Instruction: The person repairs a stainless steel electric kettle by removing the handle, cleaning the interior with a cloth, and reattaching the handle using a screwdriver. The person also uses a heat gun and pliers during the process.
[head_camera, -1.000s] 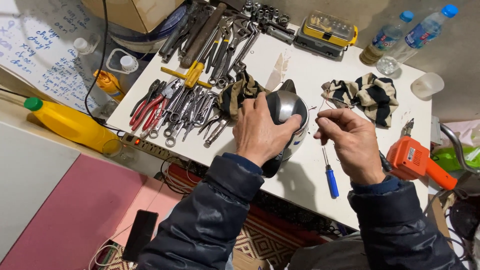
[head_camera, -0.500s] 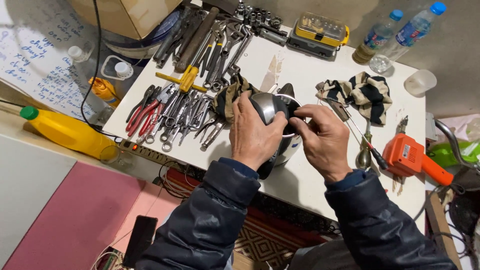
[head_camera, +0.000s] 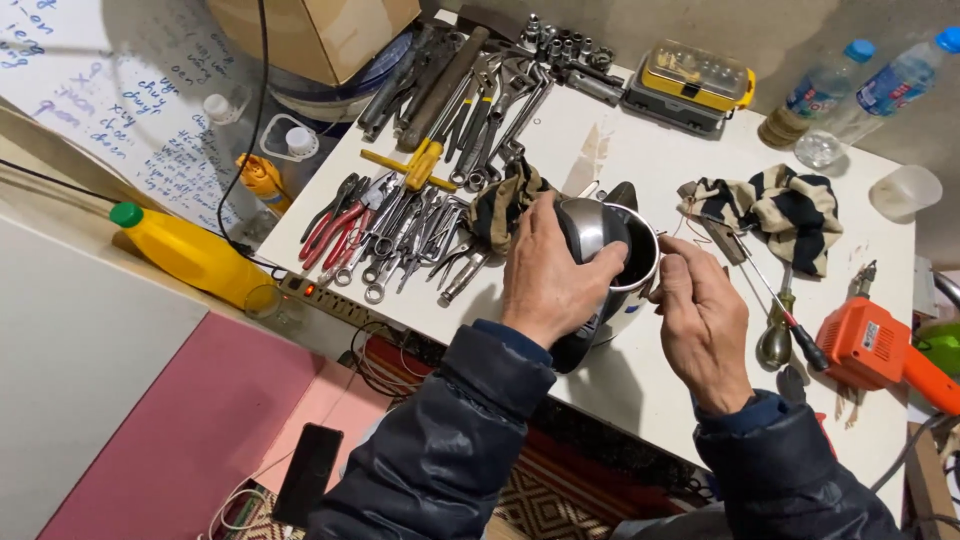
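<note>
Looking down on a white workbench (head_camera: 640, 170): at far left, a yellow bottle (head_camera: 190, 255), then pliers and wrenches (head_camera: 400, 230) spread in rows. At centre, the left hand (head_camera: 550, 275) grips the side of a steel electric kettle (head_camera: 610, 255), tipped so its dark opening faces right. The right hand (head_camera: 700, 320), which a second ago pinched a thin wire apart from the kettle, now curls against its rim, fingers closed; what they hold is hidden. A striped cloth (head_camera: 780, 205) and an orange drill (head_camera: 875, 345) lie further right.
</note>
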